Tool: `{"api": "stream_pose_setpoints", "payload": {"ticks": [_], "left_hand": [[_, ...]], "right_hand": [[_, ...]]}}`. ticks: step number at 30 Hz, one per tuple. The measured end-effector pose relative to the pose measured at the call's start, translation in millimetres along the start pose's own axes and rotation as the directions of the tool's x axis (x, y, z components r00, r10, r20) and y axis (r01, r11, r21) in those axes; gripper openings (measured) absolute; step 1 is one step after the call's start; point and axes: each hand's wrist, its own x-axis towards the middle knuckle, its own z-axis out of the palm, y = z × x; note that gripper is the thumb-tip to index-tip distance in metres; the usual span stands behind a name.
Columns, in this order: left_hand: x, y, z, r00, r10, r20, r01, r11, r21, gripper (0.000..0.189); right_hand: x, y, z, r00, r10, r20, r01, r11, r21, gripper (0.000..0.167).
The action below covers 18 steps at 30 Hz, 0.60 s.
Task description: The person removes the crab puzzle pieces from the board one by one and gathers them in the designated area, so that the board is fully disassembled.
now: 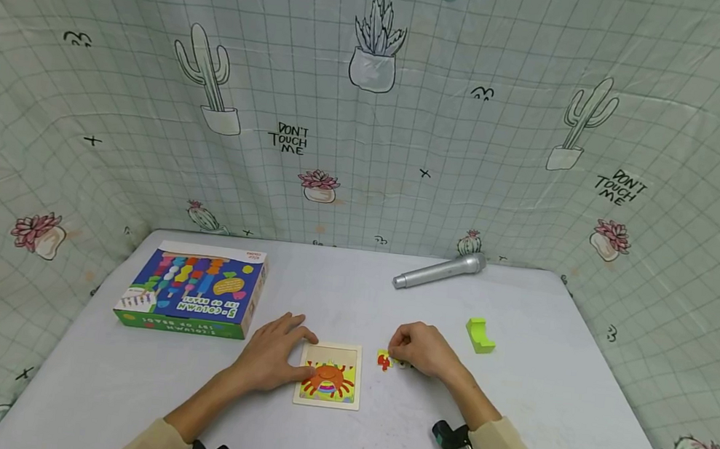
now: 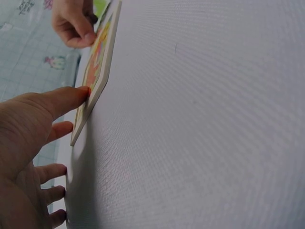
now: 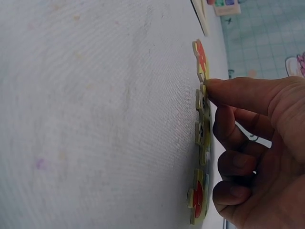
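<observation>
A square wooden puzzle board (image 1: 360, 378) with an orange crab picture (image 1: 328, 378) lies in the middle of the table, its top strip bare wood. My left hand (image 1: 272, 354) spreads over its left side. The thumb rests on the picture and the index finger touches the upper left edge, also in the left wrist view. To the right of the board, my right hand (image 1: 427, 350) pinches at a puzzle piece among several loose ones. One red and yellow piece (image 1: 383, 360) shows beside its fingertips. More loose pieces (image 3: 198, 195) lie below the curled fingers in the right wrist view.
A colourful bead-set box (image 1: 195, 288) lies at the back left. A silver microphone-shaped tube (image 1: 437, 271) lies at the back right, with a bright green notched block (image 1: 480, 336) in front of it. Patterned cloth (image 1: 368, 145) hangs around the table (image 1: 324, 444).
</observation>
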Motion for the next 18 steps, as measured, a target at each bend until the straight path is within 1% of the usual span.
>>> {"api": "stream_pose_setpoints", "payload": {"ticks": [10, 18], "left_hand": [[0.5, -0.7, -0.3, 1.0, 0.018, -0.007, -0.017, 1.0, 0.008, 0.044], [0.4, -1.2, 0.5, 1.0, 0.017, -0.008, -0.017, 1.0, 0.007, 0.044]], "right_hand": [[-0.2, 0.6, 0.7, 1.0, 0.0, -0.005, 0.0, 1.0, -0.003, 0.008], [0.0, 2.0, 0.9, 1.0, -0.007, 0.002, 0.007, 1.0, -0.004, 0.008]]}}
